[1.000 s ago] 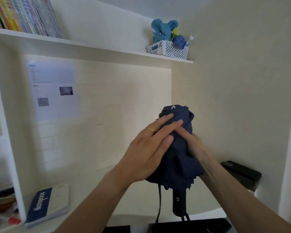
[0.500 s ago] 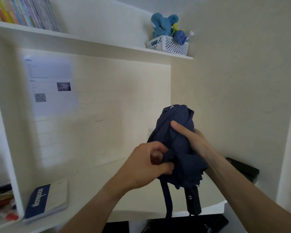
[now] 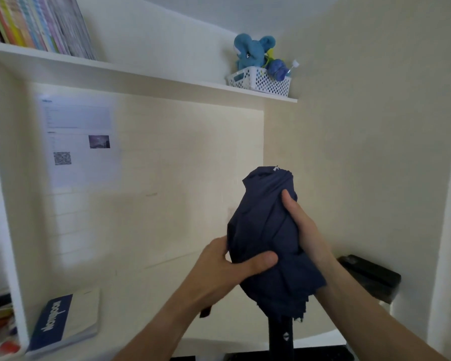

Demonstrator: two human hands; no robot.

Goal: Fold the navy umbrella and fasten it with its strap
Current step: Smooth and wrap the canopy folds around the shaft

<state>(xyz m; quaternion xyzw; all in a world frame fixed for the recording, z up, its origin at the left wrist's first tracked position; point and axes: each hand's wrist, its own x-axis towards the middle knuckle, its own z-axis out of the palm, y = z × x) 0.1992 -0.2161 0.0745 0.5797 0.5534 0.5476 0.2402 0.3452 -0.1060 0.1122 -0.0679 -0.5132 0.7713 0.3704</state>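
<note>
both hands clasp bunched navy umbrella (image 3: 266,230) upright over counter (image 3: 146,290) — left hand (image 3: 219,272) fingers closed low on canopy, right hand (image 3: 305,230) gripping its side.

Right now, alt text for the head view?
Two bare hands hold a bunched navy umbrella upright over a white desk: the left hand grips its lower canopy and the right hand its far side. A white basket with a blue plush elephant sits on the shelf above.

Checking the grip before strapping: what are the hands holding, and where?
Both grip the navy umbrella by its bunched canopy: left hand low, right hand on the side.
</note>
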